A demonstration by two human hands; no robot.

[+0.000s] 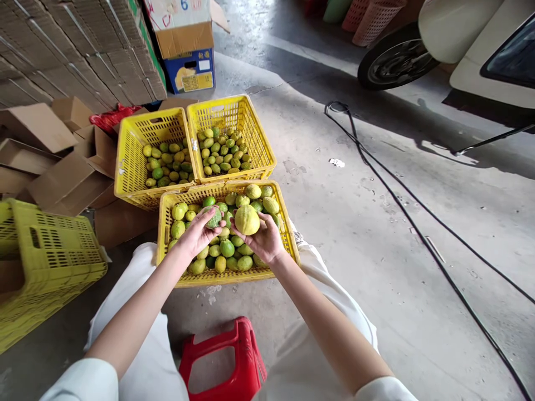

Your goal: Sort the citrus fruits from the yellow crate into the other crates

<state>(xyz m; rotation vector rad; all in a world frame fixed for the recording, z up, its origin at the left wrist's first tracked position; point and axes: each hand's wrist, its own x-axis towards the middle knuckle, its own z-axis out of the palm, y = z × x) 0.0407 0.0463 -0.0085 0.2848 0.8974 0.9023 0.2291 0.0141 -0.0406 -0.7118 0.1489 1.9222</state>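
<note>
My left hand (pixel 196 233) is closed around a small green fruit (pixel 214 218) over the near yellow crate (pixel 228 277). Beside it, my right hand (pixel 264 240) holds up a larger yellow-green fruit (pixel 246 219). The near crate is full of green and yellow round fruits. Behind it stand two more yellow crates: the left one (pixel 130 161) and the right one (pixel 254 136), each partly filled with smaller green and yellow fruits.
A red plastic stool (pixel 244 356) sits between my knees. An overturned yellow crate (pixel 45 267) lies at left, with flat cardboard boxes (pixel 50 145) and stacked cartons (pixel 92 50) behind. Black cables (pixel 418 223) cross the concrete floor; a scooter wheel (pixel 395 58) stands at the far right.
</note>
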